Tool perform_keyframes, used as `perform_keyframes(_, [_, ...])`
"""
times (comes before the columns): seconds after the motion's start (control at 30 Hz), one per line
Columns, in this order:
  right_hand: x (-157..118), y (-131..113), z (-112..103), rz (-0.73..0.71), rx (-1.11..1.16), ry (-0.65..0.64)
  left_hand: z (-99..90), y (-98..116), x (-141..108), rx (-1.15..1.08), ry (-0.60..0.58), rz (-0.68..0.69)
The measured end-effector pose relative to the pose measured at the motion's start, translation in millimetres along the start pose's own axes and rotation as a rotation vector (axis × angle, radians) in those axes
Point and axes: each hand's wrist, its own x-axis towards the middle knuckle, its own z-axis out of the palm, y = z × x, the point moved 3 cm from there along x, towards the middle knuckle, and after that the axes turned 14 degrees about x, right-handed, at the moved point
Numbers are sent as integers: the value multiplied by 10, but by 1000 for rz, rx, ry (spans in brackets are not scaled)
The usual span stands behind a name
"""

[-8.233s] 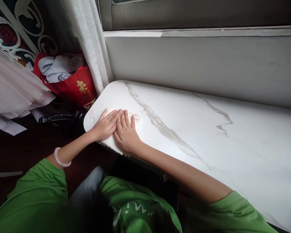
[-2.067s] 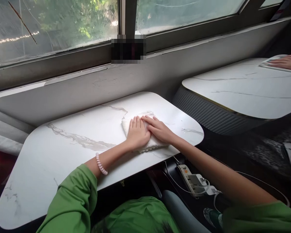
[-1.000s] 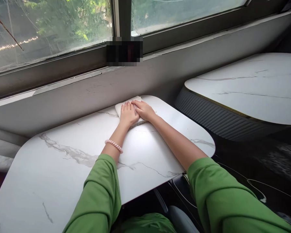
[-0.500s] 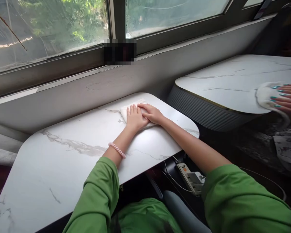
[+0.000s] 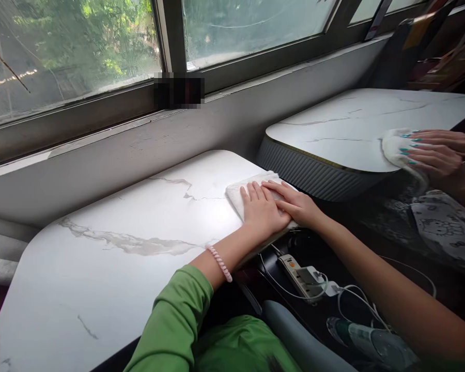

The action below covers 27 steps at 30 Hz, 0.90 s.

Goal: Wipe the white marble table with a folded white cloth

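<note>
A folded white cloth (image 5: 236,193) lies on the white marble-patterned table (image 5: 112,289) at its right end. My left hand (image 5: 264,211) presses flat on the cloth with its fingers stretched out; a pink coiled band circles that wrist. Over the cloth's right part, my right hand (image 5: 296,204) rests with extended fingers, its thumb side overlapping the back of my left hand. Neither hand has its fingers wrapped round the cloth. The cloth's right portion is hidden under both hands.
Another person's hands (image 5: 437,152) press a white cloth (image 5: 394,147) on a second marble-patterned table (image 5: 333,132) to the right. A power strip (image 5: 294,274) with cables sits below my table's edge, near a clear bottle (image 5: 364,338). A windowed wall (image 5: 201,129) runs behind.
Both my hands have slid the cloth rightward and slightly toward me, to the table's right end. My view has shifted a little to the right.
</note>
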Motion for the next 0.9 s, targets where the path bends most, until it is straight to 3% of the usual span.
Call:
perform_keyframes(0.13, [-60, 134, -37, 23, -19, 33, -1, 41, 63, -10, -6, 26])
perform_keyframes(0.27, [97, 188, -35, 28, -42, 4, 25, -7, 177, -24, 1, -9])
perform_keyframes(0.47, [539, 251, -8, 10, -73, -88, 63, -215, 448, -27, -9, -61])
perform_keyframes(0.73, [1237, 515, 246, -25, -119, -46, 214, -662, 890, -13, 9, -157])
perform_keyframes(0.9, [1558, 537, 309, 11, -105, -47, 288, -898, 1147, 14, 15, -198])
